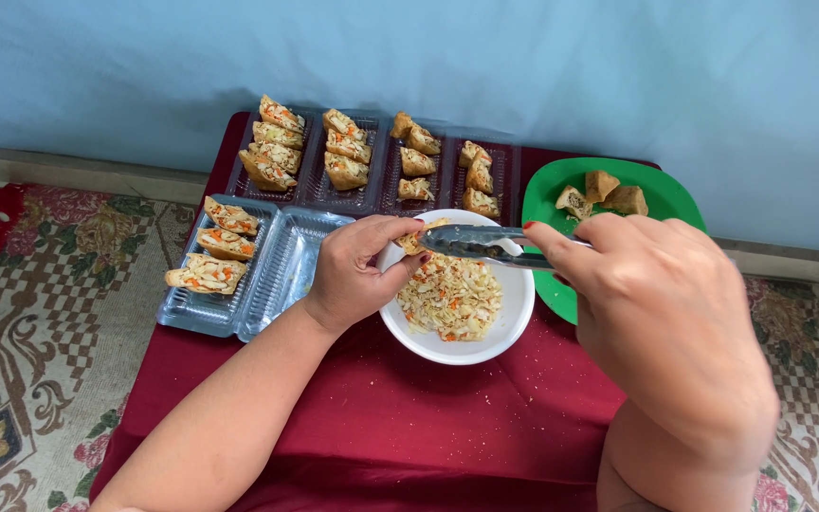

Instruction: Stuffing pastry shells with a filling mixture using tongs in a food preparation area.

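At centre frame the left hand (357, 275) pinches a small golden fried tofu pocket (413, 241) over the round white bowl of shredded vegetable filling (454, 296); the right hand (651, 313) grips metal tongs (481, 243), tips at the pocket; keeping its slit upward should ease stuffing; the pocket looks browned, wedge-shaped.

Over the round white bowl (514, 318) of shredded vegetable filling, the left hand (357, 275) pinches a brown fried tofu pocket (413, 243) while the right hand (661, 318) grips metal tongs (476, 243) at it.
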